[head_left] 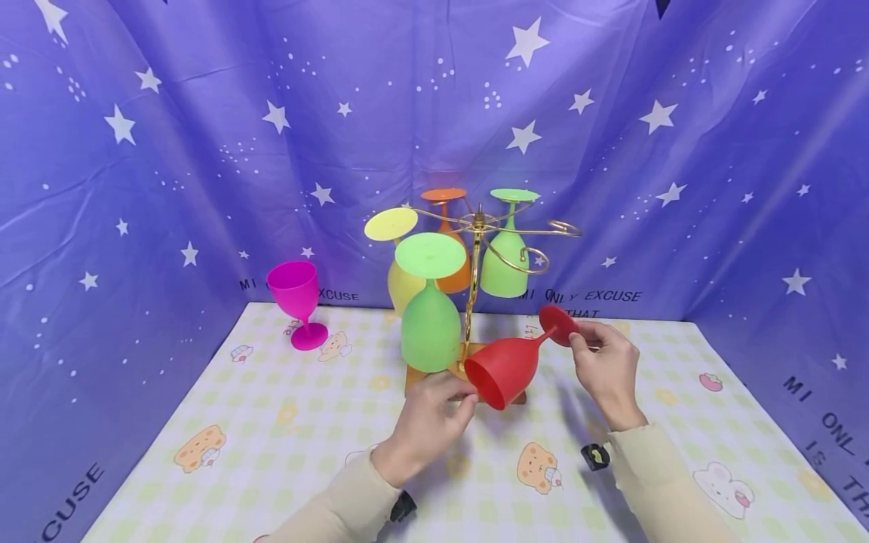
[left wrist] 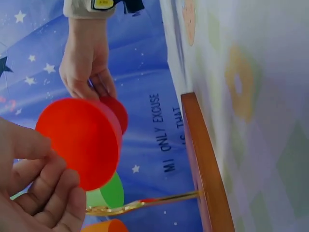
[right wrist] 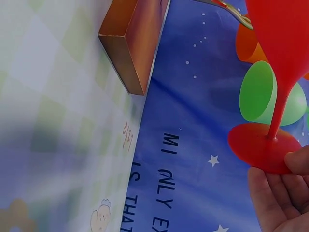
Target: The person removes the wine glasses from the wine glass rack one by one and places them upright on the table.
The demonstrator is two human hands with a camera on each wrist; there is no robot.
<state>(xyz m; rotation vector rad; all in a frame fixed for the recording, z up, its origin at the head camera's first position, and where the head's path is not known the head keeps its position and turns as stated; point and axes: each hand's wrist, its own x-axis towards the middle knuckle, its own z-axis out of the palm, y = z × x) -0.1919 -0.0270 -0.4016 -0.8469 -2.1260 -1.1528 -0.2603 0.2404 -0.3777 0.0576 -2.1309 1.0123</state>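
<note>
The rim of the red goblet (head_left: 512, 366) is pinched between the thumb and fingers of the left hand (head_left: 428, 422), and its round foot is gripped at the edge by the thumb and fingers of the right hand (head_left: 607, 369). The goblet is held tilted above the table, its mouth turned down toward the left hand and its foot raised toward the right. The hands are brought in from either side, the right one set higher in the head view. Both forearms are covered by cream sleeves (head_left: 661, 475), and a small black device (head_left: 596, 456) is worn at the right wrist.

Just beyond the goblet, a gold rack (head_left: 473, 302) is mounted on a wooden base (left wrist: 205, 159). A green goblet (head_left: 431, 335), a yellow goblet (head_left: 391, 225), an orange goblet (head_left: 456, 283) and a light green goblet (head_left: 505, 264) are hung mouth down from its arms. A magenta goblet (head_left: 295, 290) is stood upright near the table's far left corner.

The table is covered by a pale green checked cloth (head_left: 271, 422), printed with bears, flowers and a rabbit. The space is enclosed by blue-violet curtains (head_left: 407, 98), patterned with white stars, dots and dark lettering.
</note>
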